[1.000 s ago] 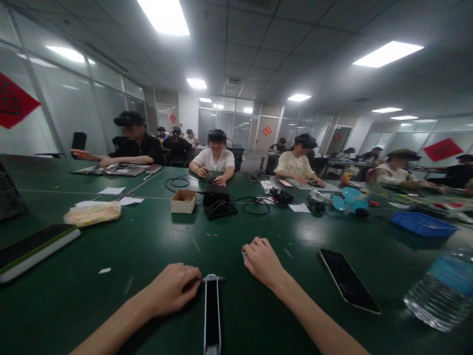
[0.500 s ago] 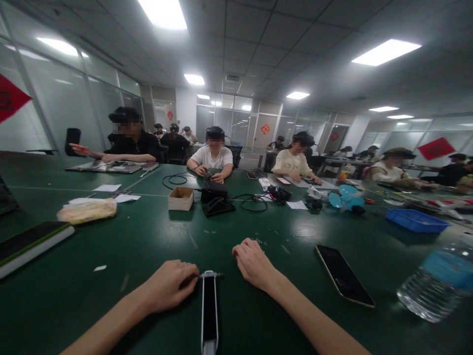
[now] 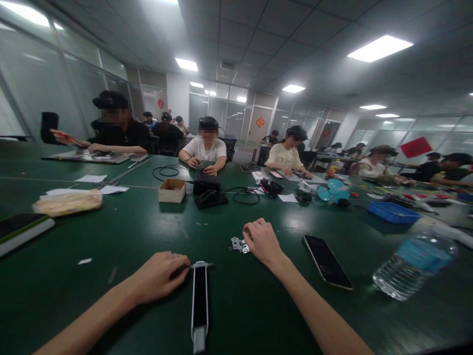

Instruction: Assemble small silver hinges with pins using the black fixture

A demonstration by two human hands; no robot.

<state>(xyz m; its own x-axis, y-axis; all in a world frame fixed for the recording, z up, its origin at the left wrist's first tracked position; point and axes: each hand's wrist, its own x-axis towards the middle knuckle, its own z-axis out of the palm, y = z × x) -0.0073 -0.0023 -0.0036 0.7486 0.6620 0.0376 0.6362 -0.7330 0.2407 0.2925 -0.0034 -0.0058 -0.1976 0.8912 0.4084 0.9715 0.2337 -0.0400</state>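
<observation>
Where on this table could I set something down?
Free: between the long device and right forearm; also left of the left forearm, nearer than the paper scrap. Crowded: the far middle, with an open box, black cables and blue fan.

The small plates point(image 3: 236, 243) look like shiny metal, the phone point(image 3: 328, 261) glossy glass, the bottle point(image 3: 397, 281) clear ribbed plastic, the table point(image 3: 251, 305) smooth with a soft sheen, the box point(image 3: 171, 195) matt cardboard.

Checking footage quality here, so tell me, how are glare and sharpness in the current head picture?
Head view: ceiling lights burn out white; head view: pale glare on the green tabletop just beyond the phone; head view: small metal parts by the right hand look slightly soft.
</observation>
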